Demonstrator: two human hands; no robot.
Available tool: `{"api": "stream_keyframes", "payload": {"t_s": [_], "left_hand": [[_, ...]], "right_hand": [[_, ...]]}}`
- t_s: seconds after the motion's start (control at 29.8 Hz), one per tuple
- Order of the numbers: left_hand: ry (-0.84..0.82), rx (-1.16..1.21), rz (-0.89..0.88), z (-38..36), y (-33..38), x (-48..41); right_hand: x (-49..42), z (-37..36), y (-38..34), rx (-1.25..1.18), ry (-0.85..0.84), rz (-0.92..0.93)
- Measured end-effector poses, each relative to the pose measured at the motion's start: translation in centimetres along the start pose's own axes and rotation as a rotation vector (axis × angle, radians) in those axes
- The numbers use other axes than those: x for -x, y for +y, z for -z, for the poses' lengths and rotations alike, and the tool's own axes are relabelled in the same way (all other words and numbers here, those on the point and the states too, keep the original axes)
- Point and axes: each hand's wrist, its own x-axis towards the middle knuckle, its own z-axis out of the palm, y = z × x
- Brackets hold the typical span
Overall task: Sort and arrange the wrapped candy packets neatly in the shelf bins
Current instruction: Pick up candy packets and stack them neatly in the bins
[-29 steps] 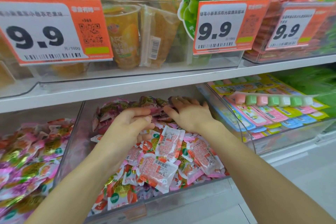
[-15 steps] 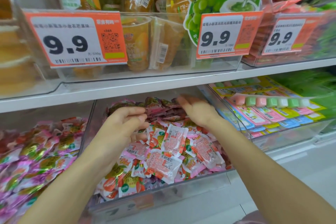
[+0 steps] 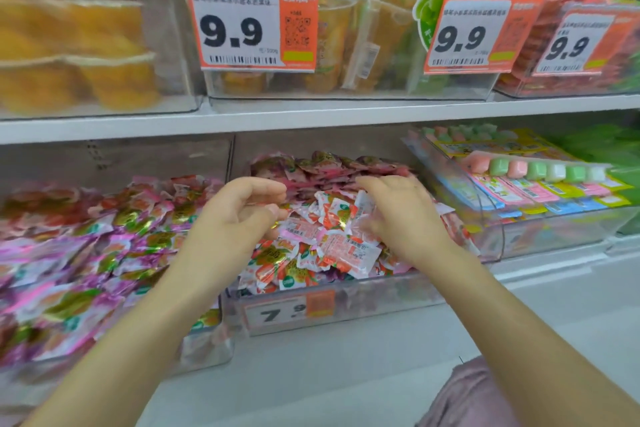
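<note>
A clear middle bin [image 3: 381, 302] on the lower shelf holds a loose heap of orange-and-white candy packets [image 3: 346, 250] in front. Darker pink packets [image 3: 322, 166] are stacked at its back. Both my hands hover over this bin. My left hand [image 3: 239, 215] has its fingers loosely curled above the heap's left side, with nothing seen between them. My right hand [image 3: 398, 215] is blurred; its fingers and thumb close round an orange-and-white packet [image 3: 362, 203] raised from the heap.
The left bin [image 3: 207, 350] is heaped with pink and gold packets [image 3: 86, 253]. The right bin [image 3: 498, 236] holds flat colourful strips [image 3: 540, 189]. The upper shelf [image 3: 311, 114], with jelly cups and 9.9 price tags [image 3: 249, 22], hangs just above. A 7.9 tag [image 3: 287, 314] fronts the middle bin.
Both hands drew back from the rear pink stack toward the front heap. The right hand went from lying flat to closing on a packet. The view shifted right and down.
</note>
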Motion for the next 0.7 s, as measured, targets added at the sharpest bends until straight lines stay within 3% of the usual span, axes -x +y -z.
{"api": "stream_keyframes", "payload": {"t_s": [0.2,0.27,0.34,0.47,0.54,0.6,0.7], "left_hand": [[-0.001,-0.020,0.016,0.0,0.0,0.3],[-0.071,0.001,0.057,-0.3,-0.1,0.1],[-0.121,0.020,0.118,-1.1,-0.2,-0.2],[0.031,-0.043,0.061,-1.5,0.1,-0.9],[0.100,-0.110,-0.009,-1.1,0.1,-1.1],[0.131,-0.172,-0.081,-0.9,-0.2,-1.2],[0.148,-0.228,-0.115,-0.8,-0.5,-1.3]], "right_hand": [[0.8,2.3,-1.1,-0.737,0.425,-0.215],[1.2,2.9,-3.0,-1.119,0.354,-0.270],[1.5,2.7,-4.7,-1.310,0.209,-0.301],[1.4,2.2,-4.9,-1.133,0.087,-0.241],[1.3,1.9,-3.8,-0.849,0.091,-0.196],[1.3,1.5,-3.2,-0.423,-0.082,-0.095],[1.6,1.0,-3.9,-0.137,-0.361,-0.012]]}}
